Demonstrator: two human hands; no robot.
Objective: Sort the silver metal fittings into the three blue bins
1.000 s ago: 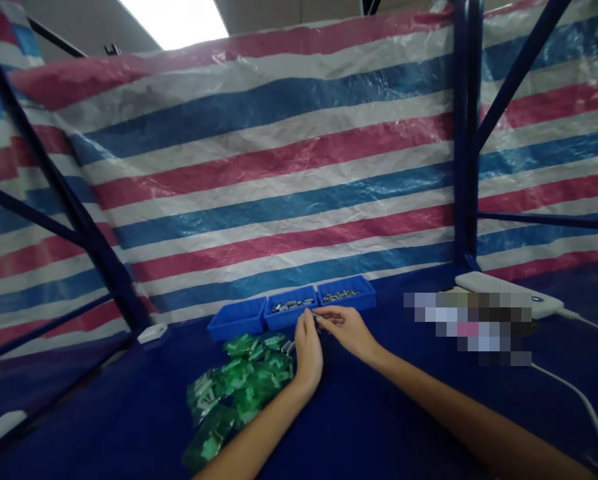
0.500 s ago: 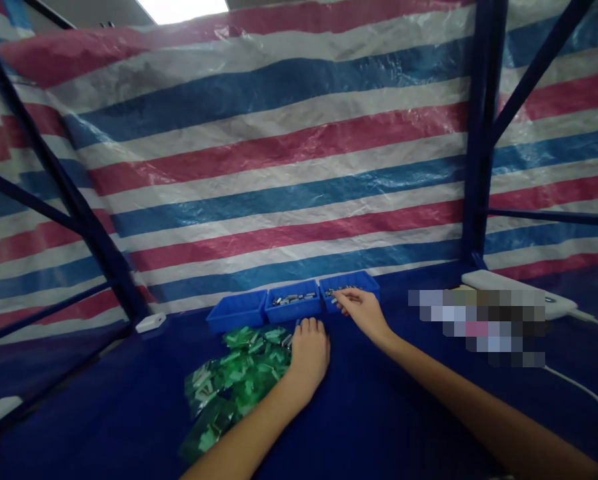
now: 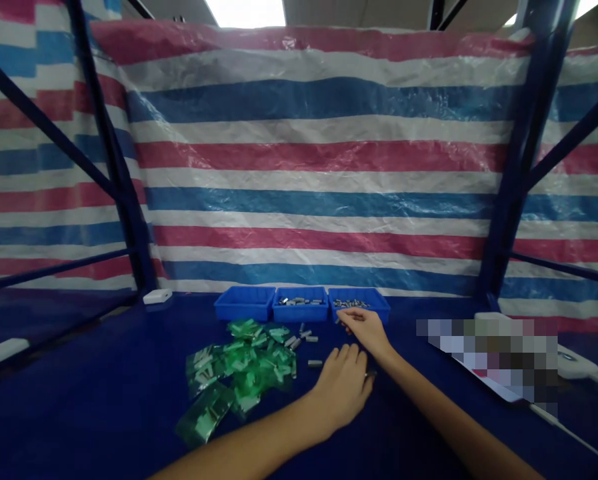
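Note:
My right hand [image 3: 367,329] is closed in a pinch just in front of the right blue bin [image 3: 381,309], with a small metal piece [image 3: 337,321] at its fingertips. Lower and to the left, my left hand [image 3: 343,381] is curled palm-down over the table. A small metal piece [image 3: 370,375] pokes out by its index finger and thumb; the rest is hidden. Beyond the left fingers lie several loose metal cylinders [image 3: 311,339], one of them [image 3: 315,363] close to the fingertips. Small metal parts lie in the middle bin [image 3: 300,313] and the right bin.
Green-tinted plastic bags of small parts [image 3: 249,367] are heaped left of my hands. The left blue bin [image 3: 243,308] shows no parts. A blurred-out flat item [image 3: 499,393], a white device [image 3: 576,363] with a cable and a white box [image 3: 157,296] are on the blue table [image 3: 103,387].
The view has levelled and swung. My left hand has shifted right, away from the bags, uncovering the loose metal cylinders. My right hand has drawn back from over the right bin to its front.

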